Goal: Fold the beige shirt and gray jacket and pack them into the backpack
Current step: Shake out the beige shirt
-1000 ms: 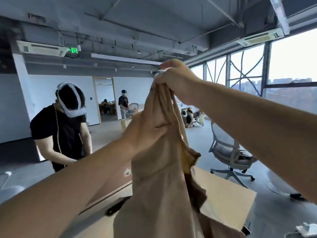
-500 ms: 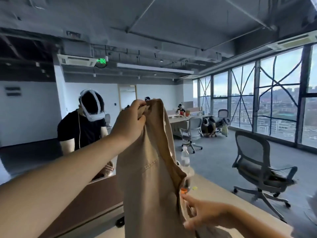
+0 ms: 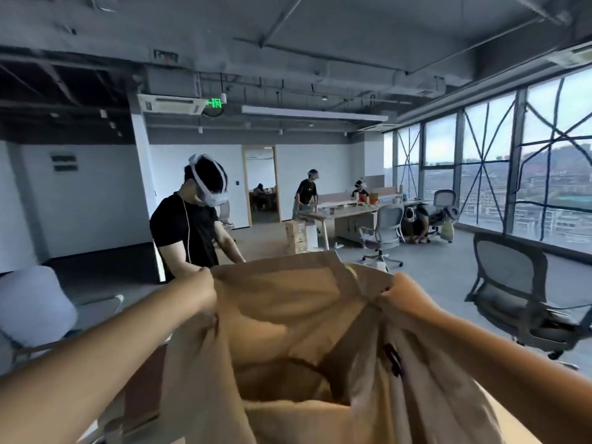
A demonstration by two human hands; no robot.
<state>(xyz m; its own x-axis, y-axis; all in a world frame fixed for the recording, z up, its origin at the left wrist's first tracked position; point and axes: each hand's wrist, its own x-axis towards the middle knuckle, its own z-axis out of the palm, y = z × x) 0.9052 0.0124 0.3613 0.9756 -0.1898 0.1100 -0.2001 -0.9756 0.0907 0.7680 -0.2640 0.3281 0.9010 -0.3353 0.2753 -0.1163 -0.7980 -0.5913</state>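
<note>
The beige shirt [image 3: 288, 331] hangs spread out in the air in front of me, filling the lower middle of the view. My left hand [image 3: 205, 293] grips its upper left corner. My right hand [image 3: 403, 296] grips its upper right corner near the collar. The shirt's inside faces me, with a dark label visible on the right. The gray jacket and the backpack are not in view; the shirt hides most of the table.
A person in a black shirt with a white headset [image 3: 198, 219] stands just beyond the shirt at the left. An office chair [image 3: 519, 299] stands at the right, a pale chair [image 3: 35, 306] at the left. A strip of wooden table [image 3: 499, 411] shows at the lower right.
My left hand has come down and out to the left. My right hand rose from the shirt's lower edge to its top right corner, so the shirt now hangs spread wide instead of bunched.
</note>
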